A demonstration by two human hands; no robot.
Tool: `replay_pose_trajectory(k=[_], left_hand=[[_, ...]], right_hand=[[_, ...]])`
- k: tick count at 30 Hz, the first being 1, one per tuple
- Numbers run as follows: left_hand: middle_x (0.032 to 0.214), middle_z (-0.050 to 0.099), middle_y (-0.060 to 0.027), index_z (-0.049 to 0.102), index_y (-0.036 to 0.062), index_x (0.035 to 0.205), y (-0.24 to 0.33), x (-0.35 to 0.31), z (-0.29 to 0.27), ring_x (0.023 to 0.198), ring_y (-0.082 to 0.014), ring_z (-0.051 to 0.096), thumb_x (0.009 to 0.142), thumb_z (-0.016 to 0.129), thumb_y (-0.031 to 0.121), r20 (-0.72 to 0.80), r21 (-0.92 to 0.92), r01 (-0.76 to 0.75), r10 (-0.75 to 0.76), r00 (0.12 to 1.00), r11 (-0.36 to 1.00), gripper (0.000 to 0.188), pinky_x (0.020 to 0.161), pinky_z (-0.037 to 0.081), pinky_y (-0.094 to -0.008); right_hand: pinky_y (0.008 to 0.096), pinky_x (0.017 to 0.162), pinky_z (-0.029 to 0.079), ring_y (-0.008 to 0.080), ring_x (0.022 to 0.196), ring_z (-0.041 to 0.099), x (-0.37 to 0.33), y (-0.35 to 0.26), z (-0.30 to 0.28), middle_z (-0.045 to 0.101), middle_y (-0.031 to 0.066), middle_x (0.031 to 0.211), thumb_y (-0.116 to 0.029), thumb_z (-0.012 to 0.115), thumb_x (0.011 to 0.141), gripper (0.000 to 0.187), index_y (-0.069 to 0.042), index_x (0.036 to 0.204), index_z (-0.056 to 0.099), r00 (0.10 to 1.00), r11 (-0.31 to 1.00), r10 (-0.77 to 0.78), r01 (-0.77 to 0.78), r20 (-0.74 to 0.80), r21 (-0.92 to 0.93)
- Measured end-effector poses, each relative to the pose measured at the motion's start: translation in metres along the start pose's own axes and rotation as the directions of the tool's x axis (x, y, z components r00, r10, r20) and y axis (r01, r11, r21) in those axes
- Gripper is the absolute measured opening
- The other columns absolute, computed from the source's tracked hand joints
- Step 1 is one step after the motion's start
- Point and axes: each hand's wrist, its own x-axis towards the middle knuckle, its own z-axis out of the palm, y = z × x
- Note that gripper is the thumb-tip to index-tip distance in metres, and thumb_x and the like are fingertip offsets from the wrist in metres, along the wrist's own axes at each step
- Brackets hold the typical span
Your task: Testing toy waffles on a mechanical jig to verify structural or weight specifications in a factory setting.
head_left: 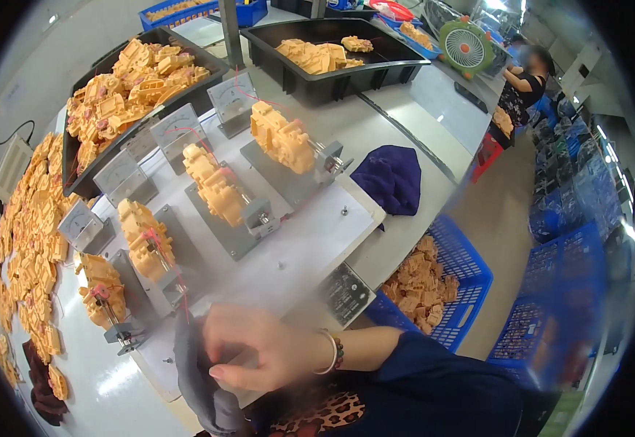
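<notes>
My right hand, with a pale bangle and a beaded bracelet at the wrist, is blurred at the lower middle. Its curled fingers and thumb close against a dark grey fabric piece, like a glove or cloth. Whether my left hand is inside that fabric does not show clearly. Just beyond are yellow-orange moulded plastic gear housings on grey metal stands: a near left housing, a second housing, a third housing and a far housing. Thin red wires run by them, and dial meters stand behind.
Loose housings cover the table's left side. Black bins holding more stand at the back. A purple cloth lies right of the stands. Below the table edge is a blue basket of parts. A person works beyond a green fan.
</notes>
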Motion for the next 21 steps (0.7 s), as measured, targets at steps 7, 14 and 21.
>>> replay_pose_trajectory(k=[7,14,21], left_hand=[[0.137,0.047,-0.0169,0.034,-0.0068,0.145,0.0040,0.0013,0.0035,0.122,-0.0272,0.048,0.090,0.047,0.061,-0.030,-0.080,0.074,-0.077,0.997,0.994,0.088,0.102,0.039,-0.0378],[0.123,0.055,-0.0135,0.040,-0.0066,0.141,0.0015,0.0000,0.0024,0.102,-0.0225,0.056,0.088,0.049,0.059,-0.036,-0.099,0.071,-0.075,0.997,0.993,0.085,0.086,0.046,-0.0333],[0.121,0.056,-0.0141,0.043,-0.0067,0.138,0.0055,0.0010,0.0052,0.102,-0.0228,0.057,0.088,0.050,0.058,0.011,-0.152,0.155,-0.155,0.988,0.976,0.081,0.086,0.047,-0.0340]], right_hand=[[0.0346,0.068,0.044,0.0255,0.078,0.055,0.0014,-0.0039,-0.0021,0.054,0.0088,0.085,-0.016,0.070,0.080,0.019,-0.005,0.085,0.057,0.998,0.997,0.046,-0.043,0.038,-0.061],[0.0345,0.063,0.044,0.0251,0.073,0.055,0.0026,-0.0047,-0.0019,0.053,0.0081,0.081,-0.017,0.071,0.079,0.020,-0.006,0.083,0.055,0.998,0.994,0.029,-0.024,0.053,-0.105],[0.0344,0.061,0.042,0.0253,0.070,0.053,0.0035,-0.0011,-0.0016,0.050,0.0087,0.079,-0.014,0.071,0.078,0.020,-0.004,0.080,0.053,0.998,0.992,-0.012,0.020,0.061,-0.123]])
